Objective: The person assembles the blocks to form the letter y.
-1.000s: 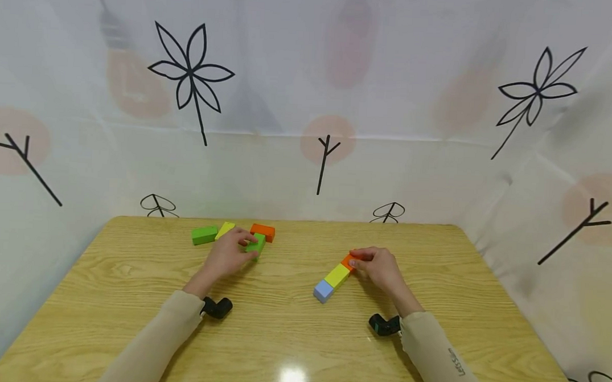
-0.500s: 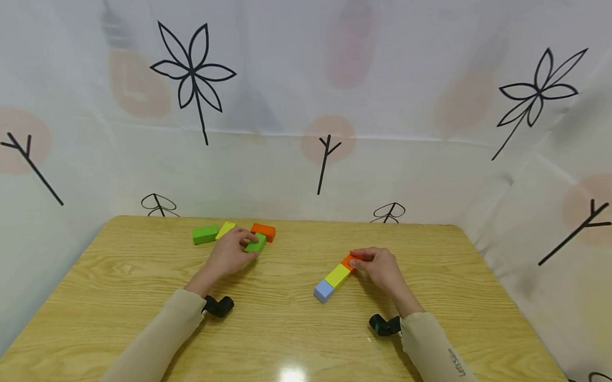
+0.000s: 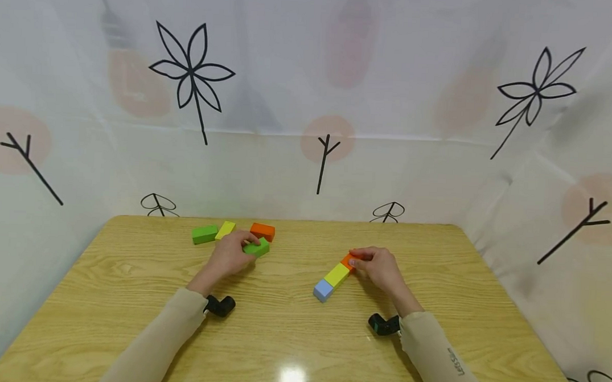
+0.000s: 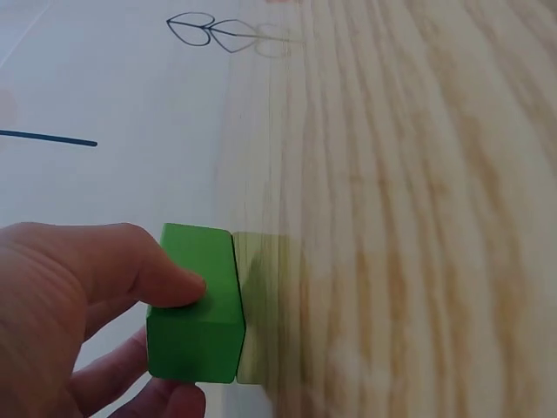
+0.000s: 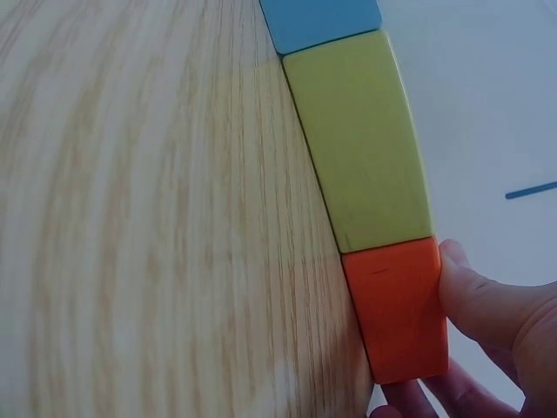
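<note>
My left hand pinches a green block low over the table at the back left. In the left wrist view the thumb presses one face of this green block, and other fingers curl behind it. On the right, my right hand grips an orange block between thumb and fingers. That orange block forms the upper end of a slanting row, touching a yellow block. A light blue block sits at the row's near end, against the yellow one.
Around the left hand lie another green block, a yellow block and a red-orange block. The wooden table ends at a patterned cloth backdrop. A black device sits at each wrist.
The green block in my left hand has turned clockwise, from pointing away to lying more sideways, its end now further right. My right hand and the row have stayed in place.
</note>
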Tool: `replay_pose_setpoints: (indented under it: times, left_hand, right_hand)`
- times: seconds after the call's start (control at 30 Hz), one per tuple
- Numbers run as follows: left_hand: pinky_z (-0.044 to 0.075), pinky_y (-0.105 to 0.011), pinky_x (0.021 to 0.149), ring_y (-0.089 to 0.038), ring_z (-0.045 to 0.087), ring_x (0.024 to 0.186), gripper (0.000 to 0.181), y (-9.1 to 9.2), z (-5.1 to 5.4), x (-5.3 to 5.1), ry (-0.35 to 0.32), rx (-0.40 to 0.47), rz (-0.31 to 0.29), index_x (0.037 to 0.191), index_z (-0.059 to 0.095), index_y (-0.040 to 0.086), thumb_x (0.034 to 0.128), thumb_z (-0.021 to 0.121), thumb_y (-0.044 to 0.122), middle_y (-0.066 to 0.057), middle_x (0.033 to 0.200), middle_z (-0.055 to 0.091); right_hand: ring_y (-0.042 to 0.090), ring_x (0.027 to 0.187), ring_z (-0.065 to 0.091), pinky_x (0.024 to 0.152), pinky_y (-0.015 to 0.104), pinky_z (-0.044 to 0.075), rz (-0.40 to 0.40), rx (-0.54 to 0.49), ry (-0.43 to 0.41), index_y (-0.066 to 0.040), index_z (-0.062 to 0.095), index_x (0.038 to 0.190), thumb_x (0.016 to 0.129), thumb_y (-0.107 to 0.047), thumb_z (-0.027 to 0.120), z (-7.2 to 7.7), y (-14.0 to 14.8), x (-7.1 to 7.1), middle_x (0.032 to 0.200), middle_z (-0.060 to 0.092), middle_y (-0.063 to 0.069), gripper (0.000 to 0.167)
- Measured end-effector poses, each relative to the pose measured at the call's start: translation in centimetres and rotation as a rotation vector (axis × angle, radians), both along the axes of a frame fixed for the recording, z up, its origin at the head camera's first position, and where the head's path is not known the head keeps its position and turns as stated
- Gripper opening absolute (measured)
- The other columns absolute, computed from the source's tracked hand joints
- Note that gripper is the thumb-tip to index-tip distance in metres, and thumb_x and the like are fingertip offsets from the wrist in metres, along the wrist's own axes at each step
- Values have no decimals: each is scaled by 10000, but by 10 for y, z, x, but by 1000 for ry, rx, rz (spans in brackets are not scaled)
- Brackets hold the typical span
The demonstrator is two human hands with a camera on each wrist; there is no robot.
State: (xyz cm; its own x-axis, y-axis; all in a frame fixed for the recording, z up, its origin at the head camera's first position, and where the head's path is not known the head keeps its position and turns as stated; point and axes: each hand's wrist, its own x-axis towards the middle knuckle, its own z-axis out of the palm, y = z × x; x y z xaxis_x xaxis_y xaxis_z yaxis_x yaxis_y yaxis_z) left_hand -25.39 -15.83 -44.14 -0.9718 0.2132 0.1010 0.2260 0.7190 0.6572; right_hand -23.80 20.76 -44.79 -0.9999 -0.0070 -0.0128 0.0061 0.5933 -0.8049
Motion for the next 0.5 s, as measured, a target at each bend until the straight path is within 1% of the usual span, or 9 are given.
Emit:
replay_pose_setpoints:
  times: [0.1, 0.27, 0.37, 0.5]
  left_hand:
    - [527, -452, 843, -297, 607, 1030, 273, 1, -1, 1, 11, 2, -12, 1086, 722, 123, 827, 747, 43, -103, 1219, 625]
    - [523, -449, 847, -291, 598, 1059, 280, 2, -2, 2, 13, -3, -39, 1072, 728, 162, 820, 752, 42, -81, 1213, 628]
    - [518, -457, 853, -292, 593, 1069, 287, 3, -3, 2, 25, -22, -69, 1069, 731, 175, 818, 755, 38, -78, 1213, 630]
    - [511, -469, 874, -290, 592, 1086, 285, 7, -1, 6, 45, -50, -115, 1066, 735, 184, 825, 753, 34, -63, 1198, 641]
  right_hand:
    - [326, 1112, 616, 865, 395, 541, -1, 4, -4, -32, 743, 1162, 904, -114, 747, 0, 0, 0, 1248, 657, 170, 270]
    - [324, 1108, 616, 859, 389, 541, -2, -1, -8, -31, 743, 1161, 904, -112, 748, 0, 0, 0, 1242, 658, 173, 270]
    - [321, 1104, 616, 861, 392, 537, -3, -5, -9, -29, 742, 1161, 902, -113, 749, 0, 0, 0, 1234, 660, 174, 272]
    - [321, 1108, 613, 873, 403, 532, -5, 0, -10, -30, 741, 1164, 904, -116, 748, 1, 0, 1, 1233, 659, 174, 274]
